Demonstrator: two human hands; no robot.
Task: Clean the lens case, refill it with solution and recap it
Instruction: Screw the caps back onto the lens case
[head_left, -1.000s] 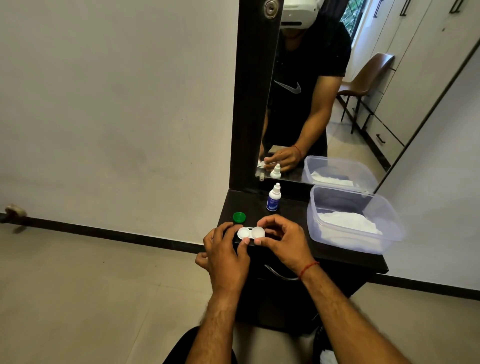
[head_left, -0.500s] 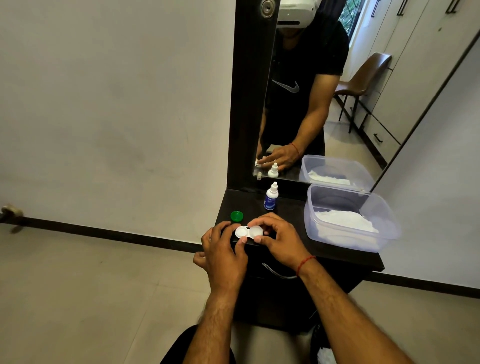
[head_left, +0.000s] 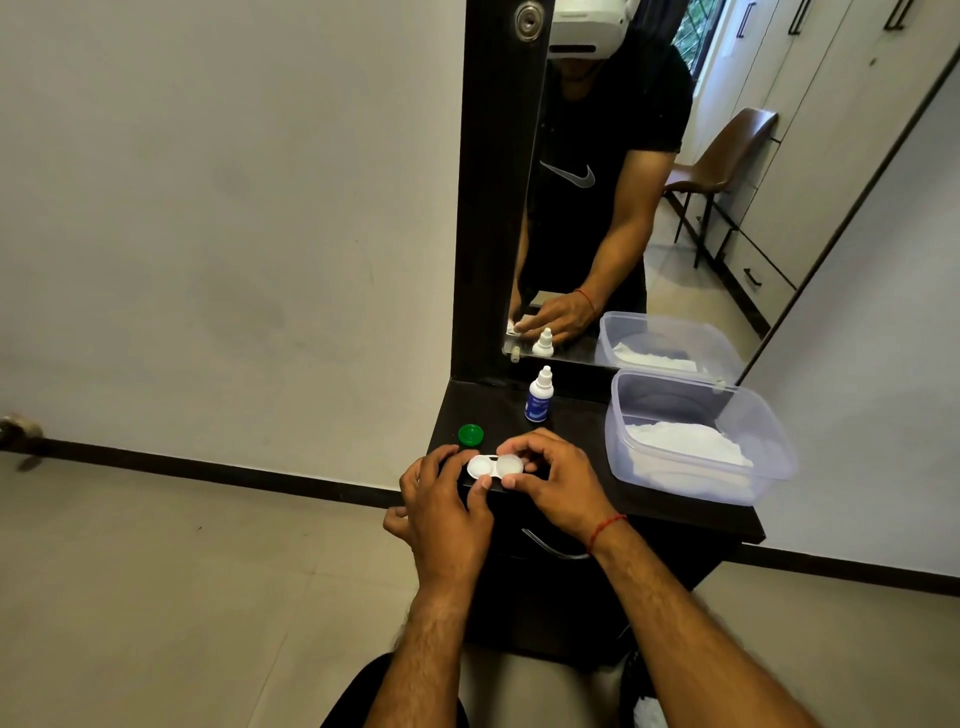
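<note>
While the left hand (head_left: 447, 512) and right hand (head_left: 556, 480) pinch its ends at the front edge of the dark shelf (head_left: 498, 415), the white plastic twin-well lens case (head_left: 494, 466) likely handles light, stiff and slippery.

This is a room in a home, most likely the dressing corner of a bedroom. The grip on the lens case (head_left: 494, 466) is at the front edge of a narrow dark dressing table (head_left: 576, 415), with a drawer handle (head_left: 550, 548) just below it. Beyond the grip rises a tall mirror (head_left: 623, 270) in a dark frame. Reflected in it, up and to the right of the grip, are pale wardrobe doors (head_left: 815, 119) with slim dark handles and a brown chair (head_left: 730, 156). Left of the grip runs a plain pale wall (head_left: 234, 208) with dark skirting (head_left: 234, 470). Below it lies a floor of large beige tiles (head_left: 182, 597). A small dropper bottle (head_left: 538, 397) stands just beyond the grip, and a clear plastic tub (head_left: 779, 457) sits to its right.
</note>
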